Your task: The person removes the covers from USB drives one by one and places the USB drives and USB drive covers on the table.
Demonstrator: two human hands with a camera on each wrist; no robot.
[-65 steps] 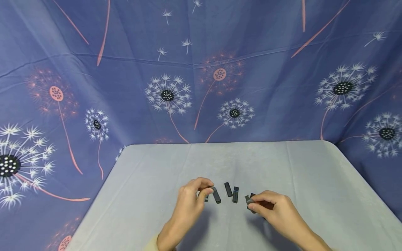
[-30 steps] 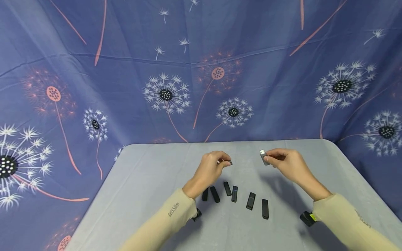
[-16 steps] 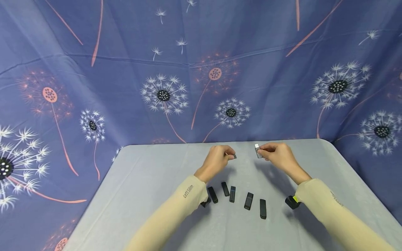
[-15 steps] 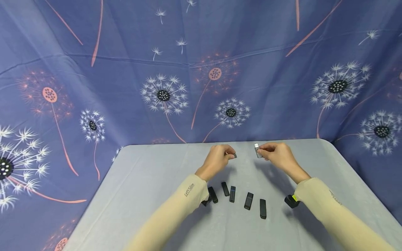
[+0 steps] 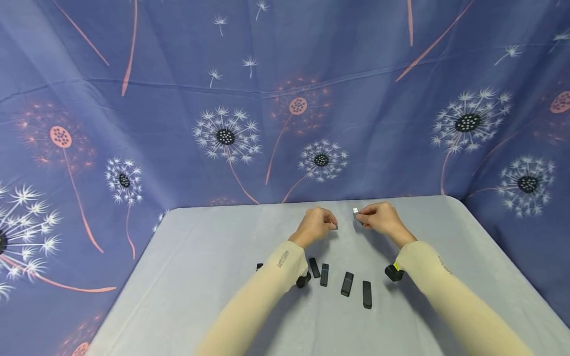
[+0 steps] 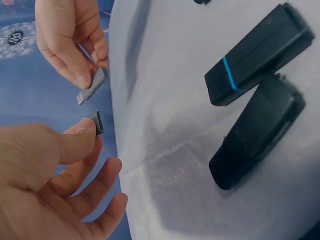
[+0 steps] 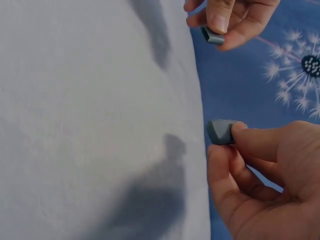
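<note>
The cap (image 6: 98, 123) is off the grey USB stick (image 6: 96, 87), leaving its plug (image 5: 355, 210) bare, and the two are not joined; dark sticks (image 5: 347, 284), seemingly capped, lie on the counter (image 5: 178, 282) nearer the person than either hand. The left hand (image 5: 315, 225) pinches the cap, other fingers (image 6: 113, 169) loosely spread; the right hand (image 5: 383, 220), just beside it, pinches the stick.

Passing room lies right of the right hand (image 5: 384, 219); black sticks (image 5: 347, 284) obstruct its near left.
</note>
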